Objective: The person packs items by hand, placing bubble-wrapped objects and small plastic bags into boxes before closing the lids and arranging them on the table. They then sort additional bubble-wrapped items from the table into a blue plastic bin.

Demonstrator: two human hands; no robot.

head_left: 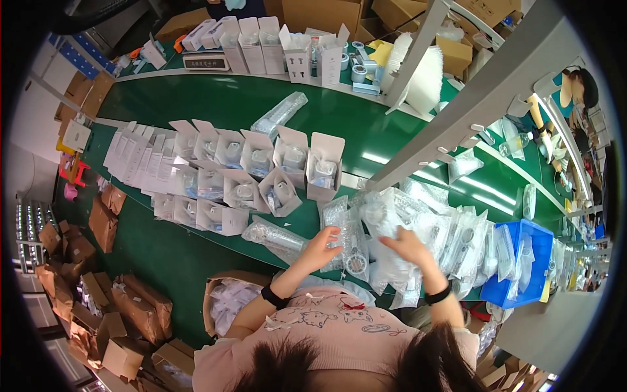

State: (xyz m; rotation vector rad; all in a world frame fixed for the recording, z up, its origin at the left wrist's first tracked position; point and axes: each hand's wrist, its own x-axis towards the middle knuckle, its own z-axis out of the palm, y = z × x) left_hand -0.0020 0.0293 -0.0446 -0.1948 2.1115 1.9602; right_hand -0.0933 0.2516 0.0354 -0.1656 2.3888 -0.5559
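A pile of clear bubble-wrap bags [450, 238] with white parts inside covers the bench in front of me. My left hand [322, 249] is at the left edge of this pile, its fingers curved and apart, beside an upright bubble-wrap bag [334, 215]. Over the middle of the pile is my right hand [406, 248], thumb and fingers spread, at a bag with a white part [385, 212]. Neither hand visibly grips anything. Left of my left hand lies a long bubble-wrapped item [273, 238].
Open white boxes [324, 166] holding wrapped parts stand in rows at the left. A blue bin [522, 261] with more bags is at the right. A slanted grey metal post [470, 104] rises beyond the pile. Cardboard boxes [124, 356] crowd the floor at lower left.
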